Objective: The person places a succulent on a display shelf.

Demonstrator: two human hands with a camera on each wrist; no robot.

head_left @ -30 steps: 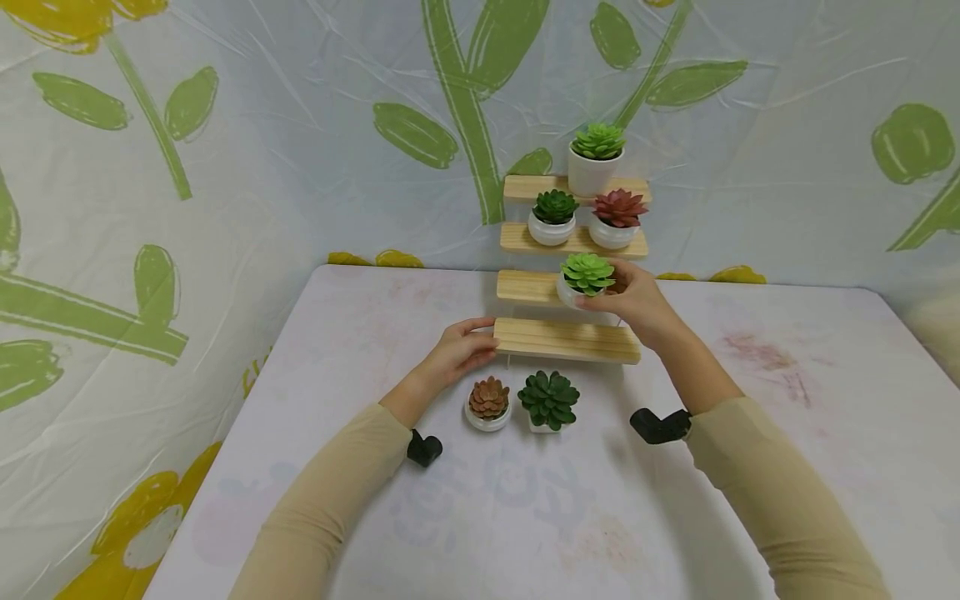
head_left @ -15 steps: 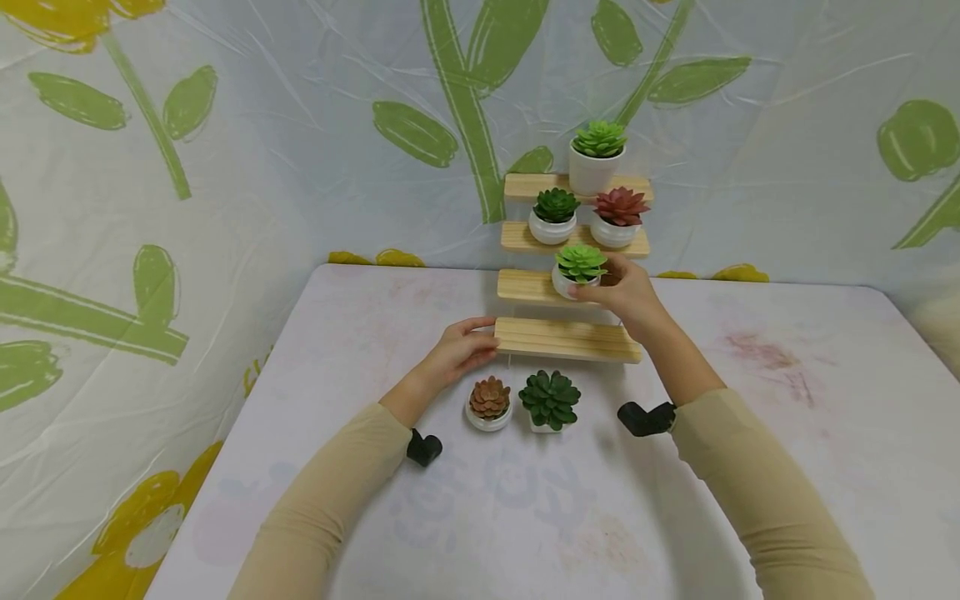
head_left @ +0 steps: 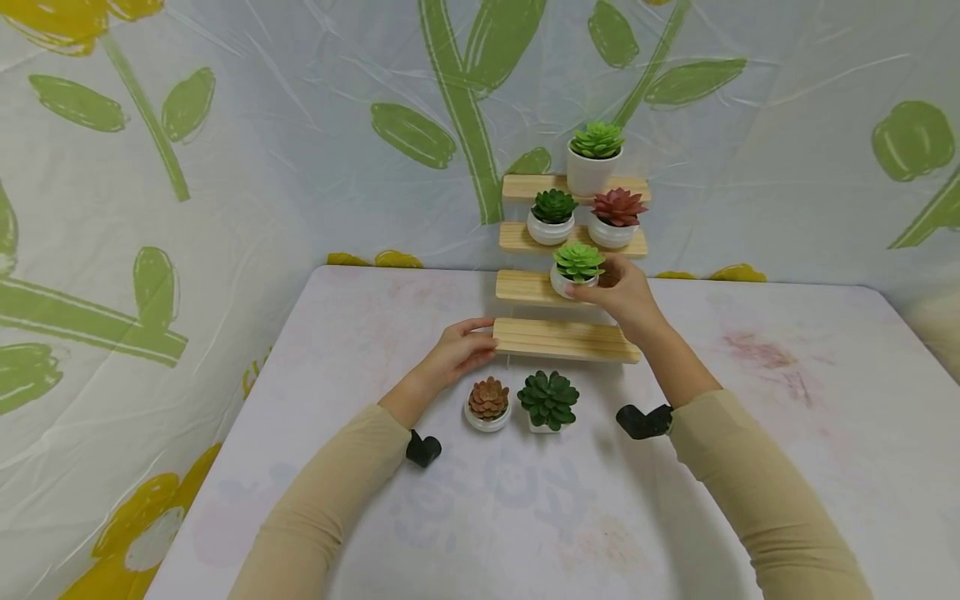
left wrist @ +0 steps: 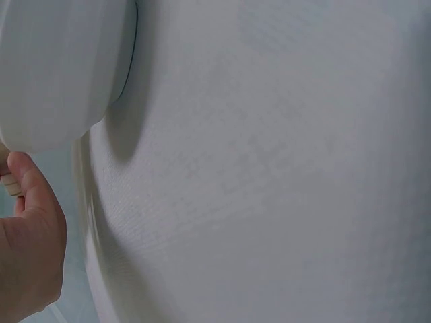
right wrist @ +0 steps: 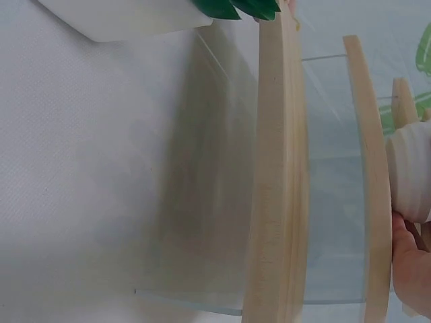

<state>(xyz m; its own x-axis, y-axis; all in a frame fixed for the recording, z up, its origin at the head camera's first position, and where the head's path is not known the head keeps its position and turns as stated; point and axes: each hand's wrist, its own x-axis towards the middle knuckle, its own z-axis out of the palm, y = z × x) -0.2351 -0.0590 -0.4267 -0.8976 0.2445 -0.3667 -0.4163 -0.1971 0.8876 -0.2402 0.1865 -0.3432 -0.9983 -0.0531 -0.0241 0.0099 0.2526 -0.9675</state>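
My right hand [head_left: 628,298] holds a light green potted succulent [head_left: 579,262] by the right side of its white pot [right wrist: 409,171], at the second-lowest step [head_left: 525,287] of a wooden plant stand. In the right wrist view the pot stands against that step, with the thumb [right wrist: 404,245] beneath its side. My left hand [head_left: 459,348] pinches the left end of the lowest step [head_left: 566,340], thumb in front. Before the stand are a brown succulent [head_left: 488,400] in a round white pot and a dark green succulent [head_left: 549,400] in a white pot.
Higher on the stand are a dark green succulent [head_left: 553,208], a red succulent [head_left: 618,210] and, on top, a bright green succulent [head_left: 596,143] in a taller pot. The stand is near the back edge of the white-covered table [head_left: 360,325], before a patterned cloth [head_left: 300,150].
My right hand has moved slightly left and back with the light green succulent, then hardly at all in the last half second. My left hand has stayed on the lowest step.
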